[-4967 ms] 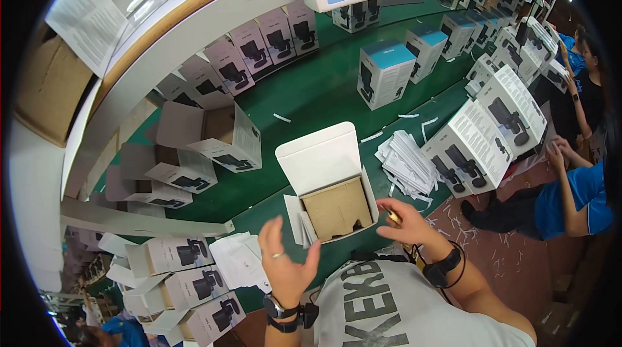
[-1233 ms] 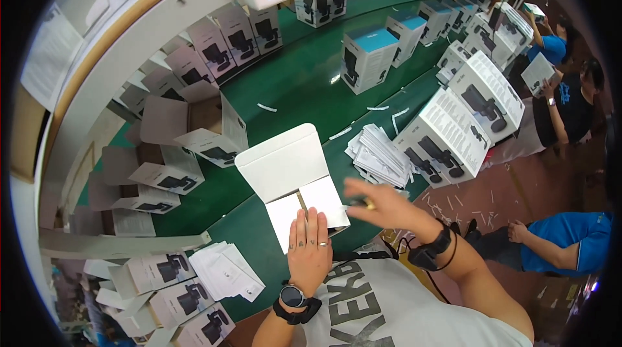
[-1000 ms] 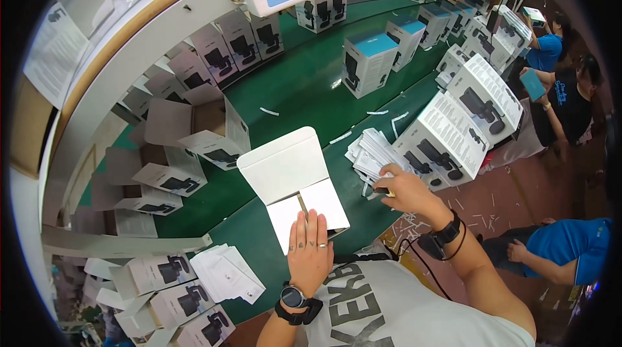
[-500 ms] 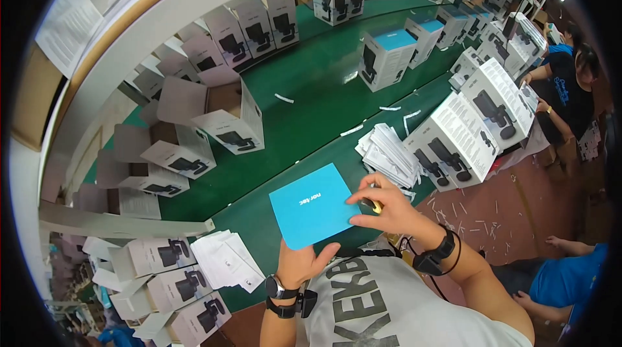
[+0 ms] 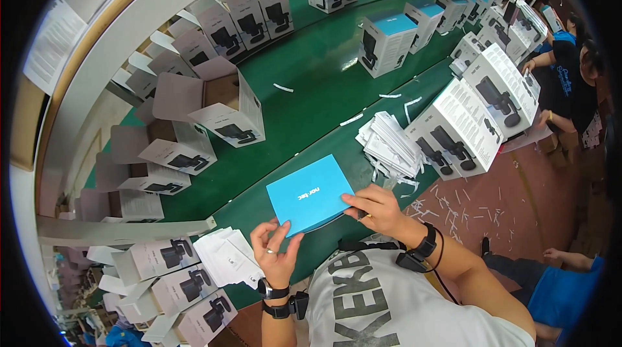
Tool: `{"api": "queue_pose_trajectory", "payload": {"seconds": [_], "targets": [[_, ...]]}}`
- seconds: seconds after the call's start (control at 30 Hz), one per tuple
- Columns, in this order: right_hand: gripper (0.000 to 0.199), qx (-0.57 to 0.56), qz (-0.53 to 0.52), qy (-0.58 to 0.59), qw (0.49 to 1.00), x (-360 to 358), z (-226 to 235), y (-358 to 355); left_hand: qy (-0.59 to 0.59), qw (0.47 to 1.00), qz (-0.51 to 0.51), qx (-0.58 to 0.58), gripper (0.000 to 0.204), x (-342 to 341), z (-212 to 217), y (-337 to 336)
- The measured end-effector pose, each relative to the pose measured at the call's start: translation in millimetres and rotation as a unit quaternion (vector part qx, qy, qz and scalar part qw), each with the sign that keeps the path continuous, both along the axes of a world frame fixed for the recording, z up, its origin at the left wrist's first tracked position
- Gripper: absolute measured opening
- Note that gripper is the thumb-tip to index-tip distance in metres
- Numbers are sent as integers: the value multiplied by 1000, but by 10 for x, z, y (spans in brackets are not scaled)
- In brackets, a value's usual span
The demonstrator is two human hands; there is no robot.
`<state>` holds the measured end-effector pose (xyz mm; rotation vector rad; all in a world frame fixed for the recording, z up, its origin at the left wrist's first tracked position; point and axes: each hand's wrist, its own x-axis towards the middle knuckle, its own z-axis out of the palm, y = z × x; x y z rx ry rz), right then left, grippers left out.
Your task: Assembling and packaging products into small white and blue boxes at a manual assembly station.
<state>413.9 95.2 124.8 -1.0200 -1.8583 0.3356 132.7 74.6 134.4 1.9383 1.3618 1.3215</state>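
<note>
In front of me a blue-topped box (image 5: pixel 308 186) stands at the green bench's near edge. Mostly its flat blue face shows; its sides are largely hidden. My left hand (image 5: pixel 277 248) is closed at the near left corner, thumb and fingertips touching it. At the right edge my right hand (image 5: pixel 377 209) grips the box, its thumb on the blue face. A small dark and yellow tool (image 5: pixel 363 215) is tucked in that same hand, mostly covered by the fingers.
White paper leaflets (image 5: pixel 391 146) lie piled right of the box, and more leaflets (image 5: pixel 228 257) at left. Open cartons (image 5: pixel 230 114) line the left side. Large printed boxes (image 5: pixel 457 130) stand at right. Co-workers (image 5: pixel 564 81) are at far right. Paper strips litter the floor (image 5: pixel 463 217).
My left hand has shifted from under the near edge to the near left corner and closed there. My right hand has moved lower, its thumb now on the blue face. The view has shifted slightly.
</note>
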Motion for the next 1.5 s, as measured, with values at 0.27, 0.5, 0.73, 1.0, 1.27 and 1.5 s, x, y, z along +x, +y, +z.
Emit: {"api": "queue_pose_trajectory", "payload": {"seconds": [0.27, 0.5, 0.73, 1.0, 1.27, 1.5], "targets": [[59, 15, -59, -74, 995, 61, 107, -127, 95, 993, -30, 57, 51, -96, -210, -14], [52, 17, -35, -92, 995, 118, -92, -66, 316, 945, -65, 62, 69, 280, 446, 226], [43, 31, -15, -55, 998, 41, -354, -19, 402, 912, -73, 26, 80, 654, 81, 325], [34, 14, 45, -37, 998, 218, -134, 118, 399, 907, -137, 9, 78, 318, 343, 437], [35, 41, 22, -21, 999, 200, -99, 182, 376, 911, -153, 74, 78, 53, 361, 589], [18, -44, -33, 135, 989, 461, -1, 335, 286, 937, -198, 33, 78, 317, 778, 1375]]}}
